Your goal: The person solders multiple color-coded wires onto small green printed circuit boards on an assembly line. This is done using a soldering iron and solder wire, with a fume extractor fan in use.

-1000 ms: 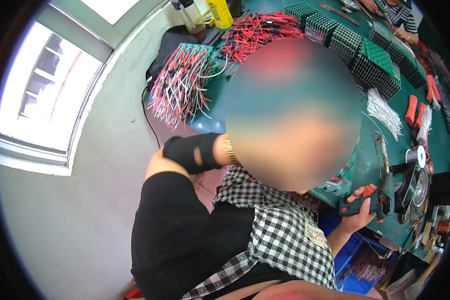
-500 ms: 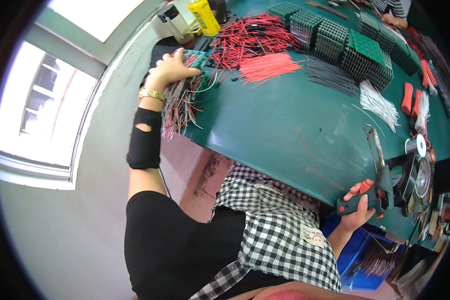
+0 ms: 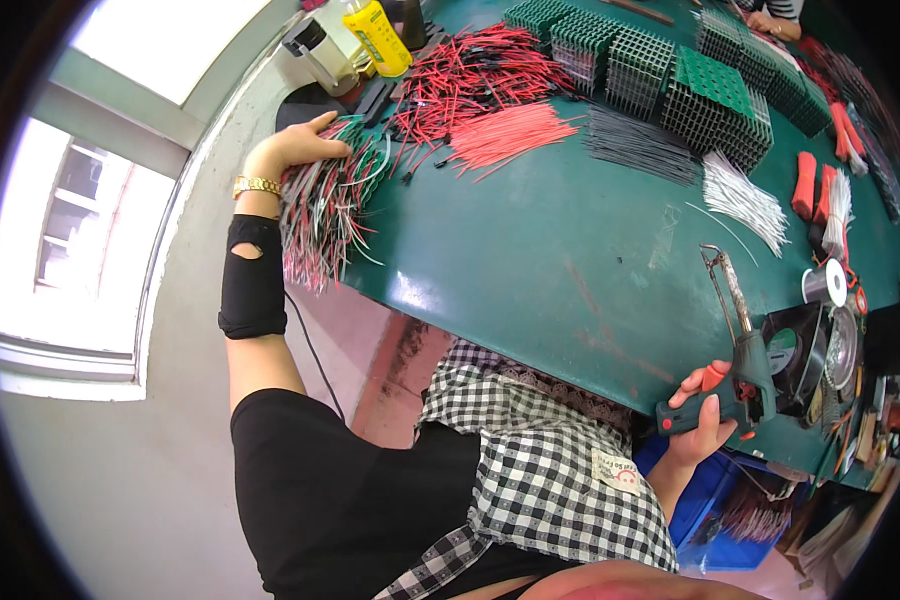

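My left hand [image 3: 302, 147] lies over the top of a thick bundle of wires [image 3: 328, 205], red, white, grey and green, at the table's left edge. Its thumb is stretched out to the right, and the fingers reach toward the far side of the bundle. The wire ends hang down over the edge. In my right hand [image 3: 705, 428], near the table's front edge, is a soldering gun [image 3: 758, 380] with a dark green body and an orange trigger. Its long metal tip points away over the table, touching no wire.
Beyond lie piles of red-black wires [image 3: 480, 85], red tubes [image 3: 510, 138], black tubes [image 3: 640, 145] and white tubes [image 3: 745, 205]. Green grid blocks [image 3: 715, 110] stand behind them. A solder spool [image 3: 825, 283] and a fan [image 3: 798, 350] are at right. Another person's hand [image 3: 775, 25] shows at the far edge.
The whole view has shifted a little, so things appear farther left. My left hand stays on the wire bundle, its fingers less spread than before. The right hand still grips the soldering gun.
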`<state>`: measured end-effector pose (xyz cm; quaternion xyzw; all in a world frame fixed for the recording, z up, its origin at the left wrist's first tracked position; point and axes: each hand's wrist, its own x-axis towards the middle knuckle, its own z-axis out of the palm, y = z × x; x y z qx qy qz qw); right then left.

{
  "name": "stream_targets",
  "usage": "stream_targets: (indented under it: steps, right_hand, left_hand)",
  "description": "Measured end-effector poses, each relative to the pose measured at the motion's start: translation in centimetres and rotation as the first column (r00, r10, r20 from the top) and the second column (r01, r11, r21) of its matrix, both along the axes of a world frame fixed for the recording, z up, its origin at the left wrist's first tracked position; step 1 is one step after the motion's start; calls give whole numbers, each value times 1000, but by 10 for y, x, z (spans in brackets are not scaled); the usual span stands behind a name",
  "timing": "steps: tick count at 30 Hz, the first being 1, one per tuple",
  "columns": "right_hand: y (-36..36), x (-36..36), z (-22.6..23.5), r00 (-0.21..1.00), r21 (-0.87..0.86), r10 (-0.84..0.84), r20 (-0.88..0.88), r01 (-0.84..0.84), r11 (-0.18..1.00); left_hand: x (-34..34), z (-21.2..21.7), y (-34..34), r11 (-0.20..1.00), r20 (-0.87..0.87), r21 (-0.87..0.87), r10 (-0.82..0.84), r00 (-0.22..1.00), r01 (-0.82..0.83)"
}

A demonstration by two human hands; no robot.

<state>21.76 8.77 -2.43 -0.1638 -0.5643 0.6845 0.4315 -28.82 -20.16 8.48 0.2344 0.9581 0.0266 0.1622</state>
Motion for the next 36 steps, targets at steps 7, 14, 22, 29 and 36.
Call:
stream_targets:
  steps: [7, 14, 22, 29, 36]
  right_hand:
    - [-4, 1, 5, 1000, -20, 4, -3, -5, 1000]
    - [-3, 3, 7, 1000, -43, 23, 9, -22, 999]
    - [-2, 2, 12, 1000, -3, 14, 16, -14, 1000]
    - [1, 5, 10, 1000, -47, 4, 27, -3, 999]
    - [1, 5, 10, 1000, -61, 17, 21, -16, 998]
  left_hand:
    - [-6, -14, -16, 976, -147, 216, 29, 989, 4]
    - [84, -1, 11, 988, -632, -26, 101, 769, -151]
    - [163, -49, 12, 951, -764, -308, -251, 594, 6]
    - [140, -45, -5, 977, -721, -215, -148, 677, -14]
    - [135, -62, -12, 975, -761, -220, -148, 631, -37]
